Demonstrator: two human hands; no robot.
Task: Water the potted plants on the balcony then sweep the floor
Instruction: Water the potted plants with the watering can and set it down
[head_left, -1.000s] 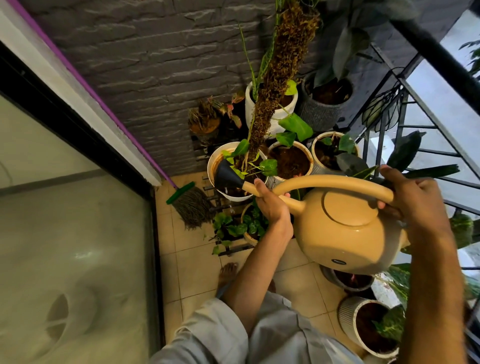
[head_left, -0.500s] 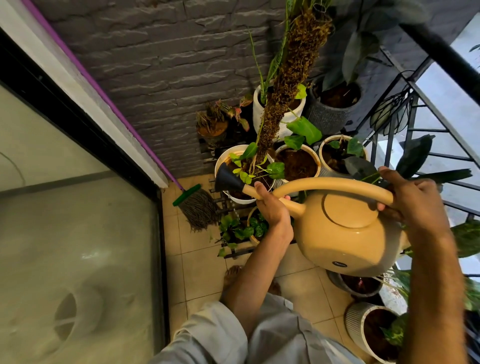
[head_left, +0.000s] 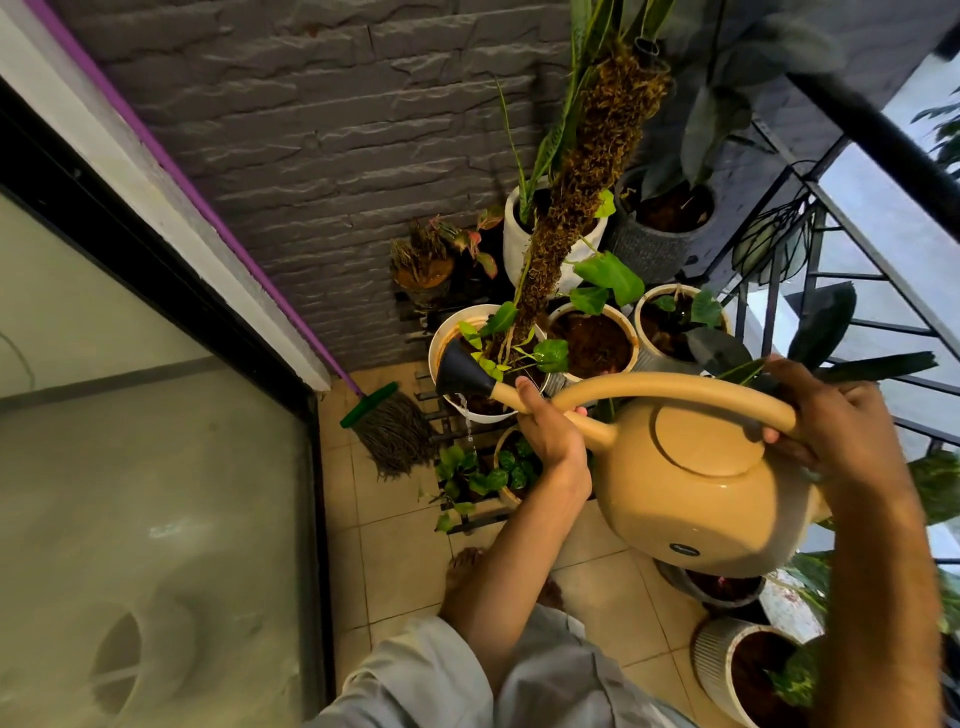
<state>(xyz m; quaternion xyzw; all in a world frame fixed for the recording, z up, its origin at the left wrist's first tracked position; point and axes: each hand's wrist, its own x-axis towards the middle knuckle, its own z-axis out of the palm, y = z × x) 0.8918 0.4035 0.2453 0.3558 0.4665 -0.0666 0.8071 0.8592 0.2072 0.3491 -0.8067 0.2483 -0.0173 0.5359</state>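
I hold a round tan watering can in both hands. My right hand grips the back of its arched handle. My left hand is wrapped around the spout just behind the black rose. The rose hangs over a white pot with a moss pole and small green leaves, and thin streams of water fall from it. Beside that pot stand a cream pot of dark soil and another potted plant. A small leafy pot sits lower, under my left wrist.
A mop with a purple handle and green head leans against the grey brick wall. A glass door fills the left. A black railing runs on the right. More pots stand on the tiled floor near my bare foot.
The can has tipped slightly forward and water now runs from the rose. The view has shifted a little, so the pots sit lower and to the right in the frame.
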